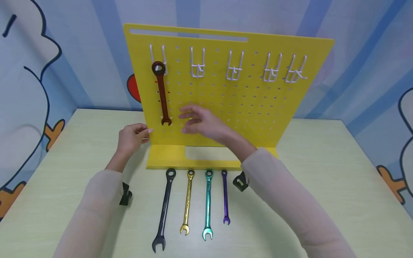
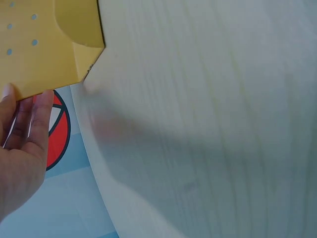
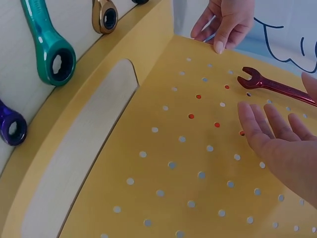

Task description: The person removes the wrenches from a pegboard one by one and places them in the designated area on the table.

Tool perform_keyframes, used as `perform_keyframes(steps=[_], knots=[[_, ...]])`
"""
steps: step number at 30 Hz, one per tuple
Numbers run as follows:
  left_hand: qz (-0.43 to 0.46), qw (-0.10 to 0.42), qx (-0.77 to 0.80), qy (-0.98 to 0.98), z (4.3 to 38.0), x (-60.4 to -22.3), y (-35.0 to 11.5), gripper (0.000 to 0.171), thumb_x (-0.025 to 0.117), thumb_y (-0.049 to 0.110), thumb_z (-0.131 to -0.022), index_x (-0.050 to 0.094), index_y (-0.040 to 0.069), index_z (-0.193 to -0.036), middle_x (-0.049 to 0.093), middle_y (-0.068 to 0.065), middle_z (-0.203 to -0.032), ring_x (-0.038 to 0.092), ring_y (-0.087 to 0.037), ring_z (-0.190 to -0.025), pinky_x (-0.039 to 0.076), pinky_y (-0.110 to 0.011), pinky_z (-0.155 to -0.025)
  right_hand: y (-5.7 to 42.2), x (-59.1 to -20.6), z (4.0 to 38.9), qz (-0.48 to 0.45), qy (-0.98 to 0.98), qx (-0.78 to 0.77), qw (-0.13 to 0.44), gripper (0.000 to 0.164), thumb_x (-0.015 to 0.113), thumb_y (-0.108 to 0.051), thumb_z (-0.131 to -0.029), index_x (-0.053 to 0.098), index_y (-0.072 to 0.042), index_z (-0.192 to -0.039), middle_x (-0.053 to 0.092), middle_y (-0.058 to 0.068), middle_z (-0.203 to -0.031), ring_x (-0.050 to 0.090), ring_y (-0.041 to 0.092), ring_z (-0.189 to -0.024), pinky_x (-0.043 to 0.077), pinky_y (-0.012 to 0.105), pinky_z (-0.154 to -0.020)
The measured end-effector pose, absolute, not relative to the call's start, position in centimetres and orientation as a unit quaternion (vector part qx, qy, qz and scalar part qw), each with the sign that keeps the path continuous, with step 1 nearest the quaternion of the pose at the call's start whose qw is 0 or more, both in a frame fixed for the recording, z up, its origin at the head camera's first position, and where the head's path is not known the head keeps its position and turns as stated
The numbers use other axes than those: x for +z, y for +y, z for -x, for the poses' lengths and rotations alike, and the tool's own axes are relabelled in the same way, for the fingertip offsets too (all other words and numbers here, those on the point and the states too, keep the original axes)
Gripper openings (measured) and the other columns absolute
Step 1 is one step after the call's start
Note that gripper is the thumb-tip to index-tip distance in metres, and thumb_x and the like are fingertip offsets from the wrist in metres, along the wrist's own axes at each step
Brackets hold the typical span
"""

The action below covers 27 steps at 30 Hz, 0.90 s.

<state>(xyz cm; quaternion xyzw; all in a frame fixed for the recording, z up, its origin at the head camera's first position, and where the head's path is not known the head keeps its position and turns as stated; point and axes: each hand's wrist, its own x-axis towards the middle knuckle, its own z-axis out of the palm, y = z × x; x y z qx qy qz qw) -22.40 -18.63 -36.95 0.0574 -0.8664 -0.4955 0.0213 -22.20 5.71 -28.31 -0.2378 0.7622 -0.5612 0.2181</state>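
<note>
A red combination wrench (image 1: 162,95) hangs by its ring end from the leftmost hook of a yellow pegboard (image 1: 219,104). My right hand (image 1: 206,123) is just right of the wrench's lower half, fingers spread and slightly bent, holding nothing. In the right wrist view that hand (image 3: 287,144) appears apart from the wrench (image 3: 282,88). My left hand (image 1: 131,139) pinches the board's left edge, thumb in front and fingers behind, as the left wrist view of the hand (image 2: 27,134) also shows.
Black (image 1: 165,208), gold (image 1: 188,204), teal (image 1: 208,206) and purple (image 1: 225,199) wrenches lie in a row on the table (image 1: 306,200), in front of the board's base (image 1: 166,156). Several white hooks (image 1: 233,68) line the board's upper part. A patterned curtain (image 1: 213,14) stands behind.
</note>
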Motion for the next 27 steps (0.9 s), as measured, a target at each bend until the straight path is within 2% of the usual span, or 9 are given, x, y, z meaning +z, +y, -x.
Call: perform_keyframes(steps=[10,20,27], knots=[[-0.06,0.022,-0.497,-0.866,22.4,-37.0,-18.7,0.027,0.057,0.015,-0.09,0.06,-0.008,-0.104,0.061,-0.023,-0.101,0.06,-0.031,-0.091,0.054,-0.032,-0.076,4.4,-27.7,22.6,0.243,0.748,-0.584,0.203,0.057,0.065,-0.011,-0.085,0.039,-0.013,-0.136,0.046,0.003,-0.133,0.045,0.021,-0.118,0.043,0.03,-0.095],[-0.059,0.021,-0.494,-0.867,22.4,-37.0,-18.7,0.028,0.057,0.017,-0.09,0.06,-0.008,-0.103,0.061,-0.022,-0.099,0.06,-0.029,-0.089,0.054,-0.031,-0.076,3.2,-27.6,22.9,0.243,0.743,-0.594,0.192,0.068,0.07,-0.013,-0.082,0.033,-0.019,-0.139,0.042,0.0,-0.137,0.04,0.02,-0.122,0.039,0.034,-0.099],[-0.056,0.02,-0.491,-0.869,22.5,-37.0,-18.7,0.028,0.057,0.017,-0.09,0.06,-0.007,-0.104,0.061,-0.022,-0.099,0.061,-0.029,-0.089,0.054,-0.03,-0.076,2.8,-27.5,22.9,0.249,0.744,-0.591,0.188,0.07,0.07,-0.013,-0.082,0.032,-0.018,-0.14,0.043,0.002,-0.135,0.041,0.018,-0.122,0.039,0.032,-0.098]])
